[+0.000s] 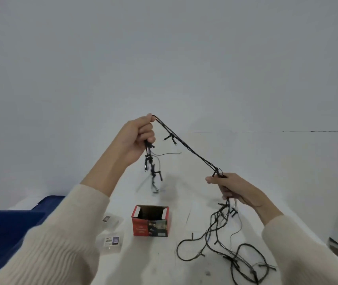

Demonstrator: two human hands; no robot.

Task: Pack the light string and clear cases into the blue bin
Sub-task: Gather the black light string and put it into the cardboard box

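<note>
Between left grip point(138, 138) and right grip point(233, 189), light string point(192, 150), taut.

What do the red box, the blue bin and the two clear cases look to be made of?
Red box: probably printed cardboard; its folded-open flaps show white undersides. Blue bin: likely matte plastic, though only part shows. Nearer clear case and farther clear case: see-through plastic, the table showing through them.

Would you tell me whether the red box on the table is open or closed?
Open: the red box has its top flaps up, with the dark interior showing.
</note>
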